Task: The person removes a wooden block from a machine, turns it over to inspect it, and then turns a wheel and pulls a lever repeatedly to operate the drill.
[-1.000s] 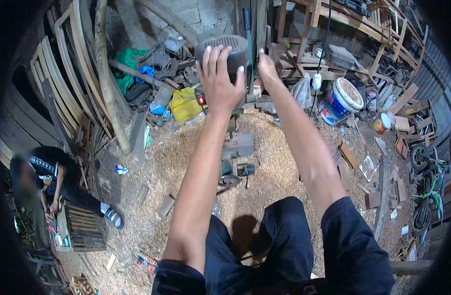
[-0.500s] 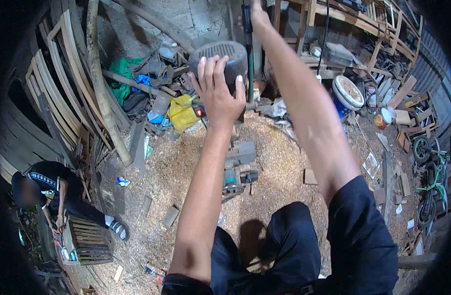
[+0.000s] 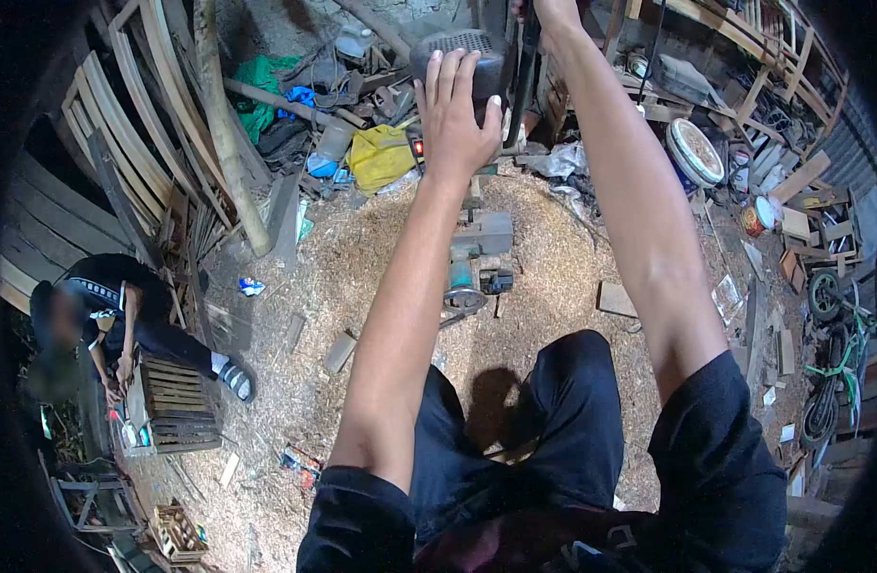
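My left hand [image 3: 462, 119] lies over a dark motor housing [image 3: 462, 43] with a slotted vent on its top. Its fingers are spread along the front and the thumb stands off to the right. At the top edge, my right hand [image 3: 556, 13] is closed around a long black handle [image 3: 526, 67] just right of the housing; some of its fingers are cut off by the frame. A small red-lit switch [image 3: 419, 147] shows beside my left wrist. Below the housing, a grey machine bed [image 3: 483, 232] and a green wheel part [image 3: 462, 279] stand among wood shavings.
Shavings cover the floor around my knees, with a wood block [image 3: 617, 299] at the right. A yellow sack [image 3: 376, 160] and a white bucket [image 3: 695, 153] lie beyond. Curved wood strips [image 3: 123, 134] lean at the left. A person [image 3: 123, 315] crouches by a slatted crate [image 3: 179, 406].
The view has shifted, so the scene sits higher and further right. My right hand and the black handle have come nearer to the housing. My left hand stays on the housing.
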The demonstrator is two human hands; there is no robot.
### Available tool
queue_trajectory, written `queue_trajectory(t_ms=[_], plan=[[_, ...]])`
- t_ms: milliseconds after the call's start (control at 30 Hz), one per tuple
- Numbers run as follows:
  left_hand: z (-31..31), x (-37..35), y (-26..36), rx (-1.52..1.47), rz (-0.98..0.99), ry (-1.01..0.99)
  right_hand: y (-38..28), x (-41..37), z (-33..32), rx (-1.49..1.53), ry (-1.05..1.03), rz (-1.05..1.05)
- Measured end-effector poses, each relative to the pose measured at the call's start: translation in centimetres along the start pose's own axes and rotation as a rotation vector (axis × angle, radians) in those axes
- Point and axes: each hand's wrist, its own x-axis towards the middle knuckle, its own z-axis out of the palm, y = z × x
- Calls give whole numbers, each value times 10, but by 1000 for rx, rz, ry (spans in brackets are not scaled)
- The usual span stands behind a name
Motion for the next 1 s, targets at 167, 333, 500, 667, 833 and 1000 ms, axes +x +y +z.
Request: queue_trajectory(t_ms=[167,333,500,667,833,1000], plan=[[-16,0,2,-65,-7,-99,1,-29,-15,-44,-13,-40],[-26,-4,7,-102,-57,-185,-4,-77,-17,-64,39,-81],[-37,-13,16,-121,-120,-242,0,-99,-25,-127,-1,-101],[-59,-29,34,-139,-209,-309,8,-115,-31,-63,-24,-135],[-82,-44,47,-242,-239,-268,3,-131,-34,-104,-31,-182],[-102,-53,59,-294,-291,-231,-1,-145,-34,-25,-18,-155]])
